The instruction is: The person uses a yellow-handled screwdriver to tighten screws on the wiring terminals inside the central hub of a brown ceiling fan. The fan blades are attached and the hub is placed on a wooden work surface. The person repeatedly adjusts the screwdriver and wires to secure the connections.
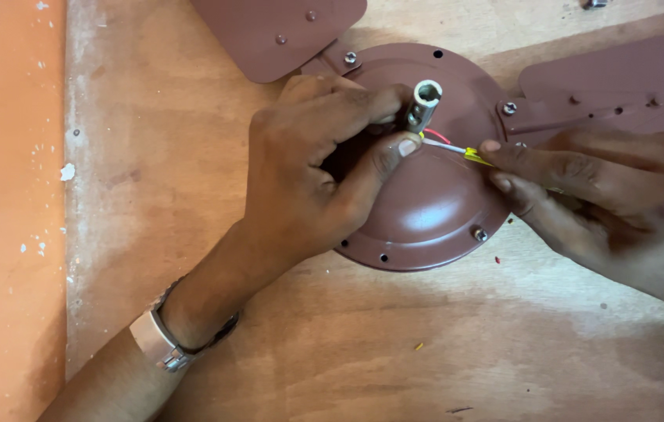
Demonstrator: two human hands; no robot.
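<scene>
Wires (448,145) exit beside the hollow shaft (423,104) atop the brown fan motor housing (433,203) on the wooden bench (348,344); left hand (308,172) clamps the shaft base, right hand (582,187) pinches the yellow wire end (474,155) — hard pull risks snapping a lead or nicking insulation.

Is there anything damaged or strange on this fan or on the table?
The orange surface at the left has chipped paint showing white flecks. A small yellow scrap lies loose on the wooden board. The fan motor housing itself looks undamaged.
</scene>
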